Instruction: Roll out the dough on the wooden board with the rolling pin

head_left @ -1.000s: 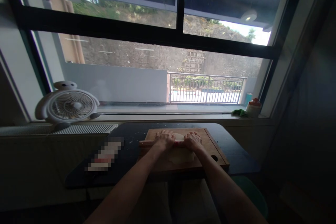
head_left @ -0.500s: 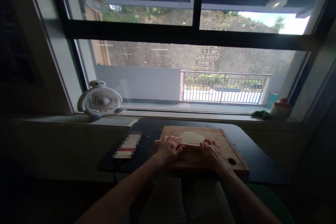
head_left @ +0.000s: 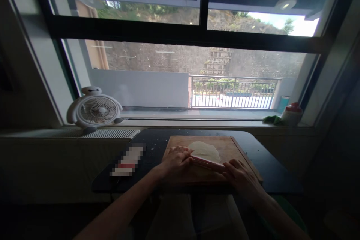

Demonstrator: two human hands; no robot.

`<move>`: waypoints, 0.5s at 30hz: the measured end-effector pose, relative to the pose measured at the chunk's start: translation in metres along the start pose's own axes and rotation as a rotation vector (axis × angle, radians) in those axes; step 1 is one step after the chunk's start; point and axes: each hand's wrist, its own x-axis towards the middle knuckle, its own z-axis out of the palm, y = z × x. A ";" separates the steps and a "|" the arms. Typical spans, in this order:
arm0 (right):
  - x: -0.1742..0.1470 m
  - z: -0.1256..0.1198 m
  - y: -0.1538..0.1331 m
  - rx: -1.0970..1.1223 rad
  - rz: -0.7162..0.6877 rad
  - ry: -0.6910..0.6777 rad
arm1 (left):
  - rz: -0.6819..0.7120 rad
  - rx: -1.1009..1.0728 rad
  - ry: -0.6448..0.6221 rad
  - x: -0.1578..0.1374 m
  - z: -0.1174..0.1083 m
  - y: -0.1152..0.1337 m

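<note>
Here, the rolling pin (head_left: 209,162) lies against the dough (head_left: 204,150) on the cutting board (head_left: 232,150), its long axis slanting from far left to near right. The left hand (head_left: 176,158) and right hand (head_left: 239,173) have fingers closed over its ends. The bench (head_left: 267,167) extends past the board's right edge; a red-capped bottle (head_left: 291,115) stands beyond, contents hidden.

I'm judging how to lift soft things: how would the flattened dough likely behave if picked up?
The dough would probably flop, being a broad, flat sheet. It may drag or stretch where the rolling pin lies across it.
</note>
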 end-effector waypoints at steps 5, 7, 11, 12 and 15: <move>-0.037 -0.003 0.012 -0.039 0.099 0.059 | 0.010 0.034 -0.117 0.078 0.017 0.046; -0.042 -0.001 0.013 -0.071 0.130 0.082 | -0.006 0.036 -0.133 0.109 0.024 0.060; -0.044 0.006 0.013 -0.132 0.192 0.141 | -0.039 0.036 -0.149 0.144 0.031 0.072; -0.044 0.009 0.012 -0.142 0.201 0.156 | -0.034 0.036 -0.146 0.144 0.031 0.072; -0.047 0.016 0.005 -0.144 0.196 0.187 | 0.004 0.036 -0.108 0.127 0.029 0.068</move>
